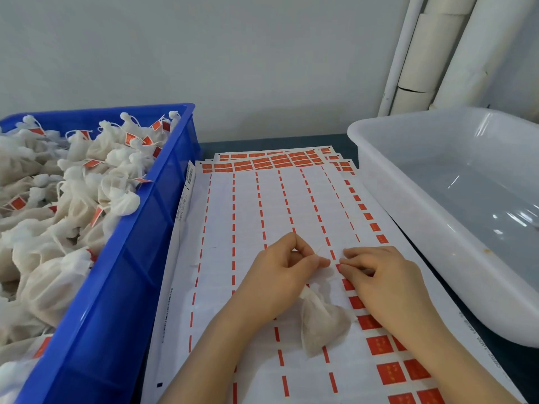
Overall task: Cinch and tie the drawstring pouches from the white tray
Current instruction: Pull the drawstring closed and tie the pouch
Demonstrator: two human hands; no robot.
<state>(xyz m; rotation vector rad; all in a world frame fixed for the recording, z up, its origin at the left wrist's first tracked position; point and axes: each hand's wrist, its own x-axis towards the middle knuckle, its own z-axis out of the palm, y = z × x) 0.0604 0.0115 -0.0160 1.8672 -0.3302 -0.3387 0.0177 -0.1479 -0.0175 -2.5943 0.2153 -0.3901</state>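
I have both hands low over the label sheets (262, 199) that cover the middle of the desk (262, 142). My left hand (280, 275) has its thumb and forefinger closed in a pinch on the faint drawstring (320, 249). My right hand (382, 284) is curled with its fingertips nearly meeting the left's. I cannot tell whether it holds anything, because a red printed mark lies right under the tips.

The pouch (323, 325) lies on the sheets between my wrists, near the front edge, with its gathered neck pointing toward the fingers.

Room is tight at the sides. The blue crate (163, 205), heaped with tied pouches, runs along the left edge and overlaps the sheets. The white tray (408, 228) stands along the right edge, its near wall just beside my right hand. The sheets beyond my fingertips, toward the back edge, lie flat and open.
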